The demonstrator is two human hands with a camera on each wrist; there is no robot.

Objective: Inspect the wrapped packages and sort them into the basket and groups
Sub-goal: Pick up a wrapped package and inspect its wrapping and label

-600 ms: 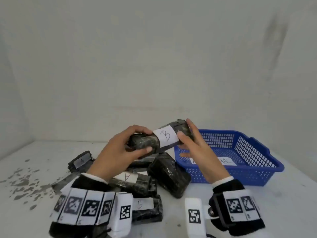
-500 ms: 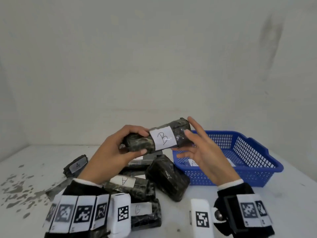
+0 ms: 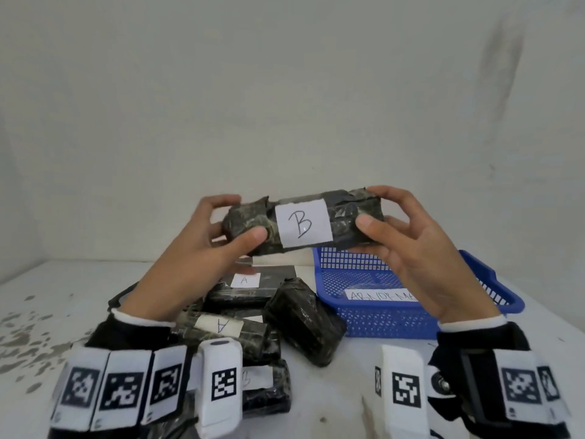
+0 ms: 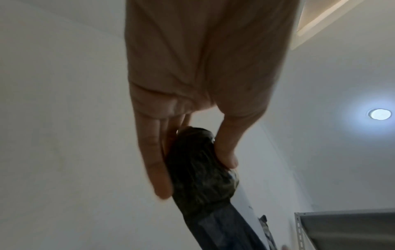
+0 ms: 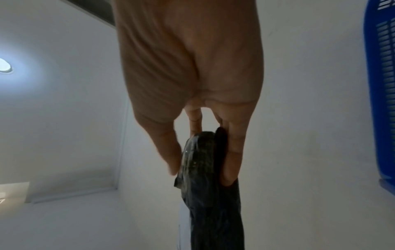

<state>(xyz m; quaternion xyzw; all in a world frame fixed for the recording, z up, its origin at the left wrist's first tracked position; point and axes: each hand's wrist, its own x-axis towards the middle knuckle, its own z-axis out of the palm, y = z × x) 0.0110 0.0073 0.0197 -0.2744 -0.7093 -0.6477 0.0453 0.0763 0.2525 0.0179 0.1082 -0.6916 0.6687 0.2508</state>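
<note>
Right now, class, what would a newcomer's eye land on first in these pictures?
First, the dark wrapped package with its white label marked B, held up level at centre, the left hand and right hand each gripping an end. Next, the blue basket on the table to the right, and the pile of packages lower left.

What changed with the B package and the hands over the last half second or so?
The package marked B was raised and levelled, its label now square to the head camera. The right hand, which only touched it with loose fingers, now grips its right end; the left hand kept its grip on the left end. The blue basket and the pile of packages on the table lie as before.
</note>
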